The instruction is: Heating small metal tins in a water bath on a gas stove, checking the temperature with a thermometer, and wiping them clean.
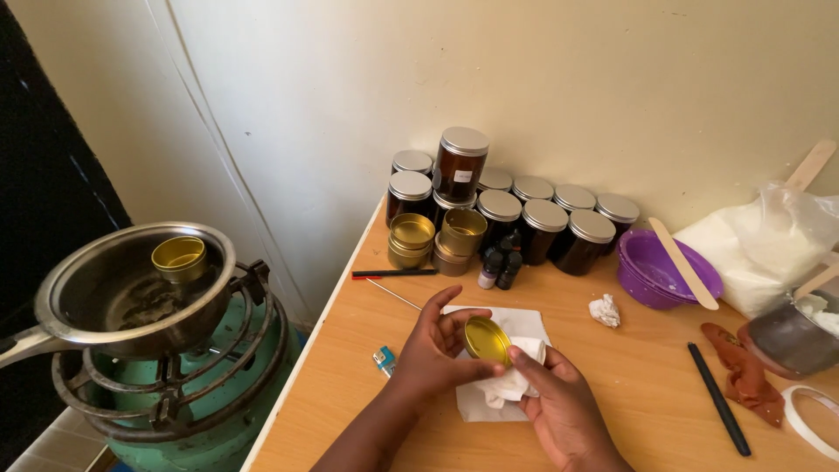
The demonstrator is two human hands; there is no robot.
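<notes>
- A steel saucepan (114,288) sits on a green gas burner (175,393) at far left, with a gold tin (179,258) inside it.
- The left hand (433,354) reaches in from below, fingers curled around a small gold tin lid (487,339), holding it tilted above the counter (647,376).
- The right hand (559,406) presses a white cloth (516,380) against the lid, fingers partly closed on it.
- Dark jars (524,218) stand behind; a purple bowl (660,271) lies right.
</notes>
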